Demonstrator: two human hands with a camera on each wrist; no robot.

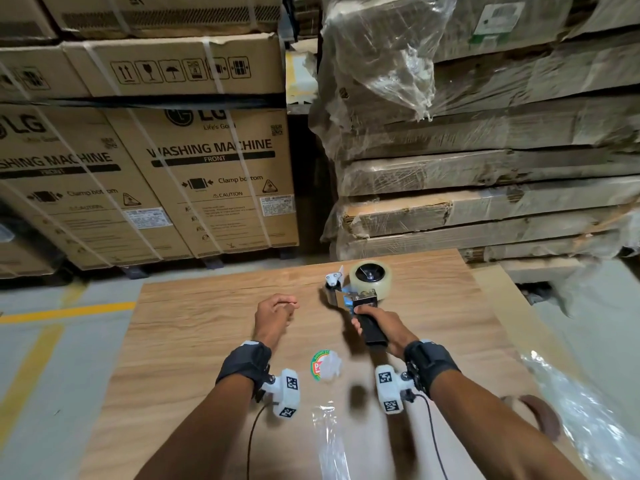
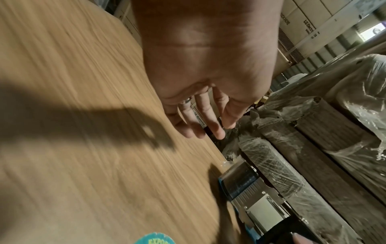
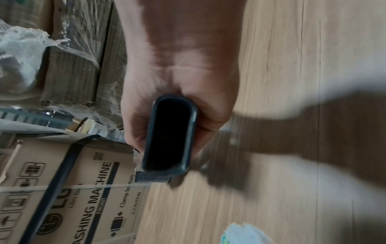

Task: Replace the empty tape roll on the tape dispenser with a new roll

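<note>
Tape dispenser is held by its black handle in the right hand, the grip closed around the handle, right of the frame centre. A clear tape roll is seen on it, above the wooden table. The left hand is kept apart at centre, fingers loosely curled, holding nothing. A round label is seen lower on the table.

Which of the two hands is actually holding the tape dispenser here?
The right hand: its fingers wrap the tape dispenser by the black handle. The left hand hovers over the table, holding nothing.
</note>
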